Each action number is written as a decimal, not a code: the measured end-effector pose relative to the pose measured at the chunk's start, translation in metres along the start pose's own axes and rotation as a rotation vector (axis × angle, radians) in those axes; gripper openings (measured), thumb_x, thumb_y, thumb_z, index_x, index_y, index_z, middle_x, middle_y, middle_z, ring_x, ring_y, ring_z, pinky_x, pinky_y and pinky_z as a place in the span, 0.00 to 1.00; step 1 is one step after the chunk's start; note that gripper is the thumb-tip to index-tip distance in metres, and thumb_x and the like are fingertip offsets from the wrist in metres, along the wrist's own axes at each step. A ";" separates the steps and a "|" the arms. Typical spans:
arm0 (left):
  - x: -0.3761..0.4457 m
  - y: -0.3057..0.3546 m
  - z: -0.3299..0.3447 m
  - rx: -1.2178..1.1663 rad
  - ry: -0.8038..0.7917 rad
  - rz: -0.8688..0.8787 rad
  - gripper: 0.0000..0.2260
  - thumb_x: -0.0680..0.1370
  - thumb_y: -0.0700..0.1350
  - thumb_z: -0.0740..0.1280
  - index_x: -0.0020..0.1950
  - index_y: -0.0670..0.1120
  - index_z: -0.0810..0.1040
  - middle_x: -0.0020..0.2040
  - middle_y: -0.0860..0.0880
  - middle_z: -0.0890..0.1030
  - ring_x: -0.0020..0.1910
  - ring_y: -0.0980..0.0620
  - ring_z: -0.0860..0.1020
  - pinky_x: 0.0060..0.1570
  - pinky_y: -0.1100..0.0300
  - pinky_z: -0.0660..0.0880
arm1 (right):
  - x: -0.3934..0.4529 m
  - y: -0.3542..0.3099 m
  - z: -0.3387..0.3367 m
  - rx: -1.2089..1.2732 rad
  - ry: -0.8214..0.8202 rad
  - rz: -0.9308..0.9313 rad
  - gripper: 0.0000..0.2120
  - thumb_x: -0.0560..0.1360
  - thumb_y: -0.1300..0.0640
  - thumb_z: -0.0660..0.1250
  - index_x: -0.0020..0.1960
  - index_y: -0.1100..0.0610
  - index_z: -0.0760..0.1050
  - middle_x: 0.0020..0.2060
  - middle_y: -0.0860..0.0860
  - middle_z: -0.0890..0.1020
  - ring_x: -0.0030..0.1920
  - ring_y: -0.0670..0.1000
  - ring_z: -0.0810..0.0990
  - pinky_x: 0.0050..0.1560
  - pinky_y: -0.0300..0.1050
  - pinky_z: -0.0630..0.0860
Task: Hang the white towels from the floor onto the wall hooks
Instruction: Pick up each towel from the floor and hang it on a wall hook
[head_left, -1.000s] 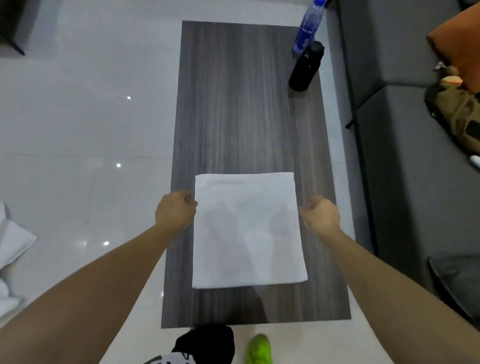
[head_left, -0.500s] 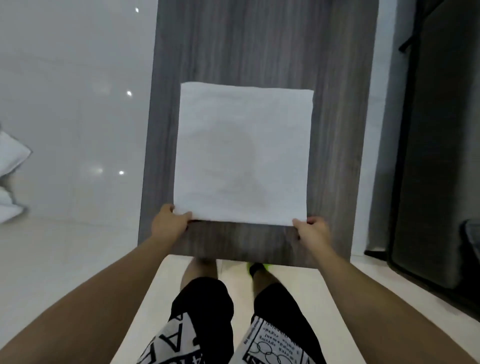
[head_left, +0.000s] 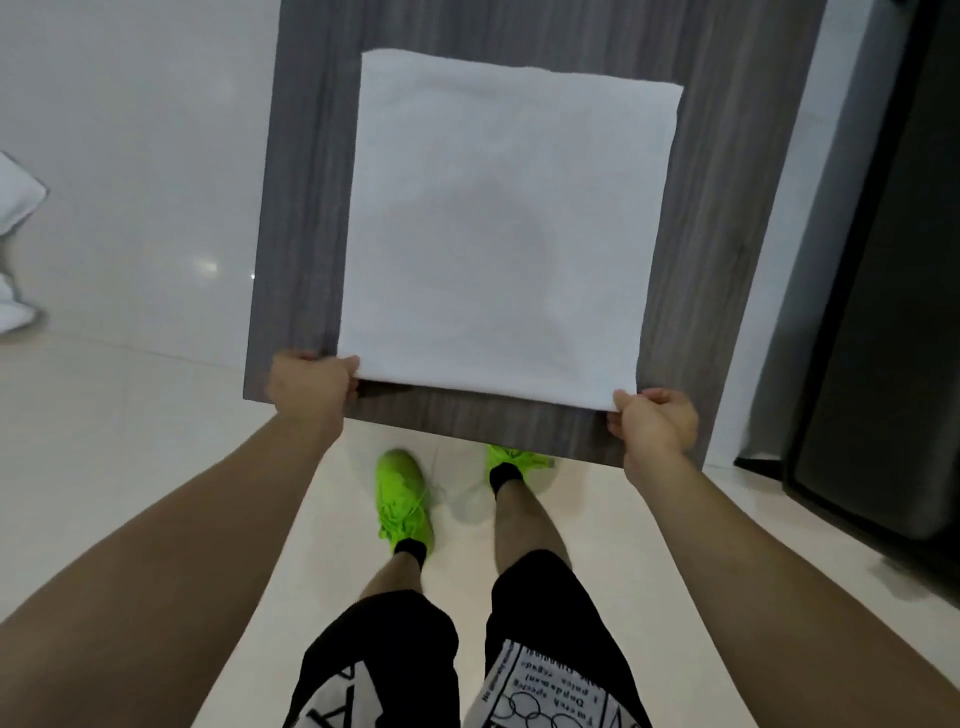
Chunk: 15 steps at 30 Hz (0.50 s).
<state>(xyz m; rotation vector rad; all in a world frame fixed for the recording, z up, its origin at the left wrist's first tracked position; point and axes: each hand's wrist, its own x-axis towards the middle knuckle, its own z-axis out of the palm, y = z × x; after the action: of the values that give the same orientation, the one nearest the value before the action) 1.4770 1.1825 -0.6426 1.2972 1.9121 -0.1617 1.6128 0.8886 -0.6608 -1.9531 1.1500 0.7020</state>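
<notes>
The left hand (head_left: 309, 385) is pinching the near left corner of the folded white towel (head_left: 504, 234), fingers curled over the edge, and the right hand (head_left: 653, 422) is pinching the near right corner in the same way. Both hands are closed on the cloth, with nothing else in them.

The towel is lying flat and square on the dark wood-grain table (head_left: 301, 208), filling the middle of the view; its near edge is sitting slightly raised off the tabletop at about six o'clock, while its far edge is reaching toward twelve o'clock. More white cloth (head_left: 15, 244) is lying on the pale floor (head_left: 130, 156) at nine o'clock, well apart from the table. The person's green shoes (head_left: 402, 501) are standing just beyond the table's near edge. A dark piece of furniture (head_left: 883, 312) is standing at three o'clock. No wall hooks are showing in this view.

The step in hand is probably lifting this towel off the table by its two near corners. To do it well, the person is best keeping both pinches through all the folded layers, raising the two corners together and level so the folds are not sliding apart, and letting the far edge peel off the wood rather than dragging it. Uneven lifting is likely to let the cloth sag or unfold on one side.
</notes>
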 end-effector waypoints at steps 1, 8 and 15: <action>-0.005 -0.013 0.000 0.243 0.102 0.135 0.17 0.71 0.37 0.72 0.57 0.40 0.73 0.56 0.37 0.78 0.49 0.38 0.79 0.49 0.46 0.79 | -0.003 0.006 -0.002 -0.204 0.067 -0.077 0.17 0.71 0.62 0.72 0.57 0.58 0.72 0.53 0.60 0.81 0.50 0.62 0.82 0.50 0.54 0.81; -0.050 -0.076 0.039 0.779 -0.226 1.358 0.27 0.71 0.46 0.74 0.67 0.41 0.72 0.68 0.39 0.71 0.66 0.37 0.69 0.64 0.43 0.68 | -0.050 0.055 0.040 -1.020 -0.205 -1.219 0.40 0.73 0.43 0.70 0.77 0.58 0.57 0.76 0.61 0.57 0.77 0.63 0.54 0.76 0.59 0.57; -0.033 -0.106 0.060 1.272 -0.075 1.607 0.29 0.69 0.41 0.67 0.68 0.42 0.63 0.61 0.43 0.70 0.60 0.40 0.71 0.55 0.43 0.70 | -0.047 0.113 0.082 -1.401 -0.012 -1.362 0.40 0.70 0.58 0.70 0.77 0.59 0.53 0.74 0.65 0.62 0.75 0.67 0.59 0.73 0.67 0.56</action>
<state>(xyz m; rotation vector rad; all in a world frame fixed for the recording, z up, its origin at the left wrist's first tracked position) 1.4264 1.0789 -0.6941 3.0848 0.0073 -0.5694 1.4843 0.9426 -0.7086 -3.0136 -1.1762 0.6887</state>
